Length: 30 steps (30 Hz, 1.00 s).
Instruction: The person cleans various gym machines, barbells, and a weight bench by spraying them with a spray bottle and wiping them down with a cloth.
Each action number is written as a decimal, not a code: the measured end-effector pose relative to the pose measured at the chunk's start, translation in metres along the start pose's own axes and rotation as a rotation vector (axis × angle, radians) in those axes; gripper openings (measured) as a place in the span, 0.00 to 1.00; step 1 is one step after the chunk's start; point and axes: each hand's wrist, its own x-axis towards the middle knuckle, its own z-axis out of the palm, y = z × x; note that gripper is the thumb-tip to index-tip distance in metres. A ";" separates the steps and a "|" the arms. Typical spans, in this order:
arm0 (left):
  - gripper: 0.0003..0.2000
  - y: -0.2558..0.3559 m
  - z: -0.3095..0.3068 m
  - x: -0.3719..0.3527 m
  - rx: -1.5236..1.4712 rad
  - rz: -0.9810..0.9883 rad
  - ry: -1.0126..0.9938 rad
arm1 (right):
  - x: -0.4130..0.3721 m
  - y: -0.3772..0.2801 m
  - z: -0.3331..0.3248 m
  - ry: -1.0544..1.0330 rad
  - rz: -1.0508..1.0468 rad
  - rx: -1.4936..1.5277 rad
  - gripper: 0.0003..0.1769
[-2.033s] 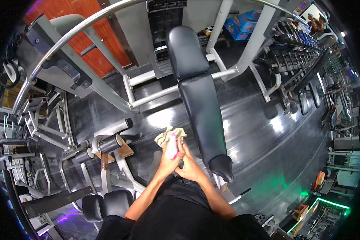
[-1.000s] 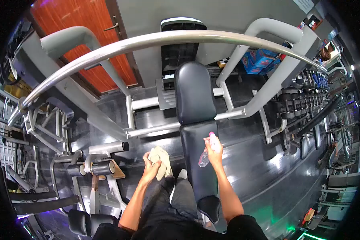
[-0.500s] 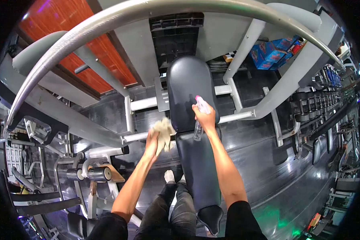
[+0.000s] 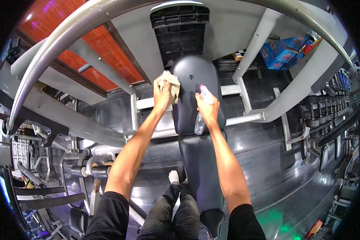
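My left hand [image 4: 162, 96] grips a crumpled cream cloth [image 4: 173, 82] at the left edge of the bench's black backrest [image 4: 194, 72]. In my right hand [image 4: 209, 111] is a clear spray bottle [image 4: 200, 125] with a pink-tipped nozzle, held above the lower half of the backrest. Its nozzle points away from me, toward the far end of the pad. A small dark wet-looking patch shows on the backrest ahead of the nozzle. Nearer to me, the black seat pad [image 4: 200, 172] runs down toward my legs.
A curved metal bar [image 4: 64, 40] arches over the bench, joined to thick grey frame posts [image 4: 284, 96]. Dumbbells [image 4: 324, 110] sit on a rack at right. Blue boxes [image 4: 282, 52] stand at the back right. Roller-padded equipment [image 4: 100, 172] is at left.
My left hand has moved forward with the cloth, from beside the bench's middle to the backrest's upper left edge. A dark patch now shows on the backrest. The right hand still holds the bottle.
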 end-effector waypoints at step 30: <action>0.10 -0.060 0.108 -0.044 0.973 1.247 -0.768 | -0.175 0.020 -0.100 0.100 0.016 0.307 0.07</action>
